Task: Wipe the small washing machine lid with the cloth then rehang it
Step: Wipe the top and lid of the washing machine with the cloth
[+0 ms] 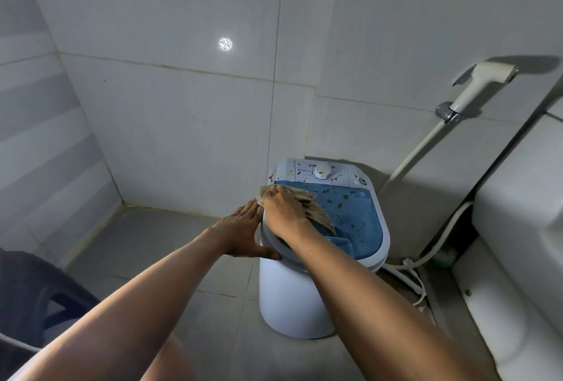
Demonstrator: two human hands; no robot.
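1. One view is all we have, the head camera, looking down over both of our bare forearms at a small washing machine (316, 258) that stands on a grey tiled floor (182, 258) close to a tiled wall (182, 106).
2. Our right hand (281, 213) lies palm down on the cloth (307, 202), its fingers curled over the far edge and pinning it flat against the lid (350, 216); the grasp is a press with a partial clutch, not a full fist.
3. That cloth is a coarse tan weave with a frayed fringe, and it sits on the left half of the blue translucent lid, its fringe trailing toward the lid's middle.
4. Our left hand (243, 233) is flat and spread, holding nothing, with the palm against the machine's left side and the thumb lying along the white rim near the front.
5. Brown specks are scattered over the uncovered right part of the lid and over the white control panel (313, 173) behind it, where a round dial (323, 171) sits.
6. To the right, a white spray nozzle (478, 85) hangs in a wall holder, its hose (417, 152) running down behind the machine.
7. At the far right edge we see a white toilet tank (524, 213), and at the lower left a dark plastic stool (39, 298).
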